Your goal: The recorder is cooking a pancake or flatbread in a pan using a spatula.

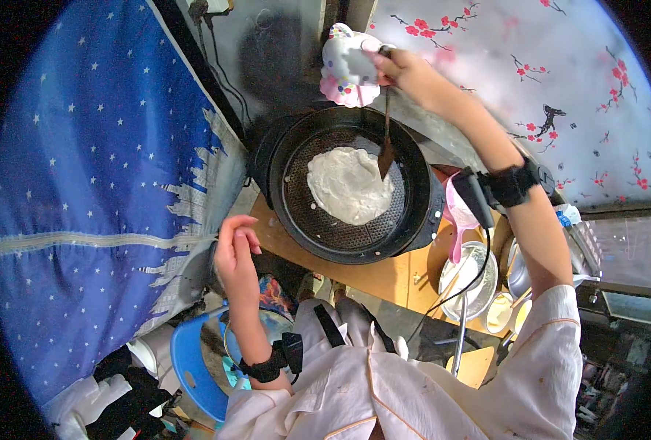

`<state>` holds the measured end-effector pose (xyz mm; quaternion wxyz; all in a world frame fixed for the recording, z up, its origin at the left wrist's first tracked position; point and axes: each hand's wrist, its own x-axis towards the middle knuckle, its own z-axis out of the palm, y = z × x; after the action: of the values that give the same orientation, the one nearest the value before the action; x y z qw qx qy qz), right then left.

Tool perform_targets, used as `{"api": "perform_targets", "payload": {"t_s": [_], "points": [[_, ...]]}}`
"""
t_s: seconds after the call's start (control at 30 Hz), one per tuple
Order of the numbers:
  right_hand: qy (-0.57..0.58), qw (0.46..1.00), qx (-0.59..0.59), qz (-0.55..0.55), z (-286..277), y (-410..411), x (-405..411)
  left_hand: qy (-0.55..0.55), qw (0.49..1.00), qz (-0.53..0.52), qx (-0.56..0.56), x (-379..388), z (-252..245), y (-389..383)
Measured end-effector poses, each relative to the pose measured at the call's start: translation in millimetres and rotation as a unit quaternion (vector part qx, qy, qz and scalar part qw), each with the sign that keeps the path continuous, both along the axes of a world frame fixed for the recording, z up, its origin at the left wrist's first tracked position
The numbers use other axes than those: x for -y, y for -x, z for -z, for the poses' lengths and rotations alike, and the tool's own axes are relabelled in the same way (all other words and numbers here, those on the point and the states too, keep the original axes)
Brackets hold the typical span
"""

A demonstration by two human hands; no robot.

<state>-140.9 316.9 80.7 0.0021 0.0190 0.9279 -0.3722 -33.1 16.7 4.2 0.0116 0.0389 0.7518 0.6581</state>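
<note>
A round white piece of dough or batter (349, 186) lies in a deep black electric pan (325, 248) with a textured bottom. My right hand (394, 67) is above the pan's far edge, its fingers closed on the handle of a brown spatula (386, 157). The spatula's blade touches or overlaps the right edge of the white round. Behind that hand is a white and pink patterned item (349, 69) with a scalloped edge; whether the hand touches it I cannot tell. My left hand (238, 247) hangs holding nothing, fingers loosely curled and apart, left of the pan's near side.
The pan stands on a wooden table (358, 272). To its right are a pink handled scoop (459, 217), a metal bowl of white mixture (471, 283) and small cups (498, 312). A blue starry curtain (100, 181) hangs left, above a blue plastic chair (188, 357). A cable crosses the bowl.
</note>
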Motion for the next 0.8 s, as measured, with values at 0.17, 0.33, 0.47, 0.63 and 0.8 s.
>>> {"api": "perform_targets", "payload": {"t_s": [0.17, 0.33, 0.47, 0.63, 0.8], "points": [[-0.045, 0.997, -0.007, -0.068, 43, 30, 12, 0.003, 1.000, -0.003, -0.005, 9, 6, -2], [-0.032, 0.996, -0.022, -0.085, 73, 60, 20, 0.018, 0.999, -0.042, -0.014, 25, 8, -5], [-0.121, 0.987, 0.051, -0.092, 55, 68, 41, 0.019, 0.997, -0.068, -0.004, 41, 15, -7], [-0.099, 0.989, 0.103, -0.049, 40, 77, 71, 0.019, 0.995, -0.094, 0.006, 55, 14, -9], [-0.135, 0.986, 0.009, -0.096, 40, 95, 73, 0.003, 0.996, -0.088, -0.002, 53, 10, -5]]}}
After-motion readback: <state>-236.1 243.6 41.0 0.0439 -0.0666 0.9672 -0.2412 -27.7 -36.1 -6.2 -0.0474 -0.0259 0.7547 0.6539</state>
